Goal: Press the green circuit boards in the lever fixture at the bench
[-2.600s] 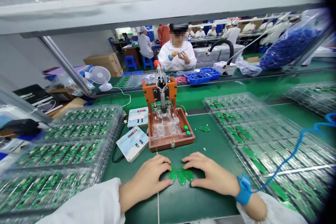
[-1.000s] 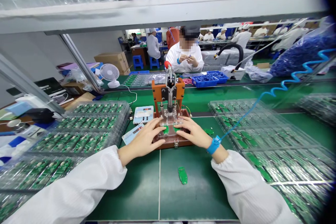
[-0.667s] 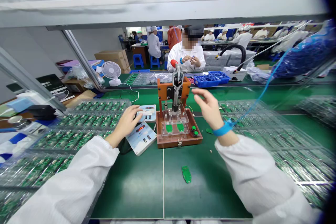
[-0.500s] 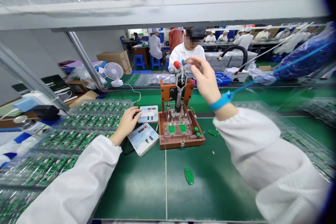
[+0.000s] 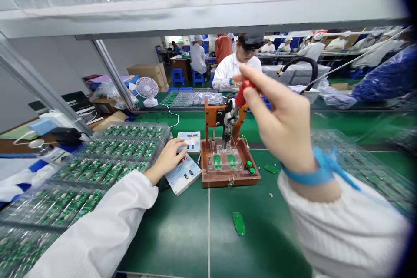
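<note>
Fingers (image 5: 260,84) of the person's right hand (image 5: 283,126) were closed in a pinch around a red knob (image 5: 245,88) atop the press lever of a bench press fixture (image 5: 224,115), the hand raised close to the head camera and blurred. A blue wrist strap (image 5: 312,171) circled the right wrist. The left hand (image 5: 167,157) lay relaxed, its fingers loosely curved and gripping nothing, with the fingertips at the meeting of two white digital counter boxes (image 5: 189,138), (image 5: 181,174); which box they touched could not be told. The fixture stood between the hands, its orange frame rising from a brown base (image 5: 230,181). Two green circuit boards (image 5: 216,161), (image 5: 231,161) sat side by side in its clear acrylic jig (image 5: 224,156). Another green board (image 5: 239,223) lay on the green bench mat (image 5: 176,234) nearer the person, and one more (image 5: 271,168) lay just right of the base. Clear trays of green boards (image 5: 107,169) were stacked at left. Farther off, across the bench, a co-worker (image 5: 236,69) in white sat facing the person.
</note>
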A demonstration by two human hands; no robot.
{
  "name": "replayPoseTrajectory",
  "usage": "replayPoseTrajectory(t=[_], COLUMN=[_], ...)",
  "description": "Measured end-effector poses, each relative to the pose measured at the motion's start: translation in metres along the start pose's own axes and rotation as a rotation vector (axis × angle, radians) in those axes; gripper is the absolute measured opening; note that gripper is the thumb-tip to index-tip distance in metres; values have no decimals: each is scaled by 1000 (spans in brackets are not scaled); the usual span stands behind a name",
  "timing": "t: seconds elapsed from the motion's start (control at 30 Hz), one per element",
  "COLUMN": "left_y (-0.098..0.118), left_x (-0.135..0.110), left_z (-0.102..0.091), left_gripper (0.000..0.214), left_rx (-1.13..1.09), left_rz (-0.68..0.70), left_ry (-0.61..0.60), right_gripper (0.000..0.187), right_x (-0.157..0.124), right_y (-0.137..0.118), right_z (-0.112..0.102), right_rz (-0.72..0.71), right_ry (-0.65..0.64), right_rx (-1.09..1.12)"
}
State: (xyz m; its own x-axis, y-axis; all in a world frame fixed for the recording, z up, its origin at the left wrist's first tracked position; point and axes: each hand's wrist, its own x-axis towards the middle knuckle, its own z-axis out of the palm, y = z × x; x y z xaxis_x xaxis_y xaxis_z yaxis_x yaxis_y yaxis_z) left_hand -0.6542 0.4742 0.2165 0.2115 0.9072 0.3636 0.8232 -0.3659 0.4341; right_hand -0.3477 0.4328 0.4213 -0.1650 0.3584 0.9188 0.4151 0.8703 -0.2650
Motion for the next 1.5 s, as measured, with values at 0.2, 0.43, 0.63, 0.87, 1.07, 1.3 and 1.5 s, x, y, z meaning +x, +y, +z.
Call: replayPoseTrajectory(t=[0.2, 0.43, 0.63, 0.87, 1.07, 1.3, 1.5], left_y=[2, 6, 14, 16, 9, 0, 2], left_x=[-2, -5, -8, -5, 6, 15, 15], left_z=[4, 5, 3, 0, -6, -10, -9], left_gripper=[33, 34, 74, 106, 112, 112, 112], left_rx=[13, 41, 110, 190, 292, 318, 312], left_rz=[24, 9, -60, -80, -5, 83, 93], left_ry=[-52, -106, -334, -533, -575, -599, -586], right_gripper=[41, 56, 63, 64, 64, 61, 62], right_x=[-60, -99, -108, -111, -110, -109, -109], right_y=[-12, 10, 16, 18, 21, 20, 22], right_z=[6, 22, 36, 36, 34, 31, 33], right_rz=[-44, -39, 28, 36, 19, 21, 21], right_ry=[21, -5, 70, 41, 30, 3, 13], right_rx=[-57, 98, 272, 284, 272, 289, 291])
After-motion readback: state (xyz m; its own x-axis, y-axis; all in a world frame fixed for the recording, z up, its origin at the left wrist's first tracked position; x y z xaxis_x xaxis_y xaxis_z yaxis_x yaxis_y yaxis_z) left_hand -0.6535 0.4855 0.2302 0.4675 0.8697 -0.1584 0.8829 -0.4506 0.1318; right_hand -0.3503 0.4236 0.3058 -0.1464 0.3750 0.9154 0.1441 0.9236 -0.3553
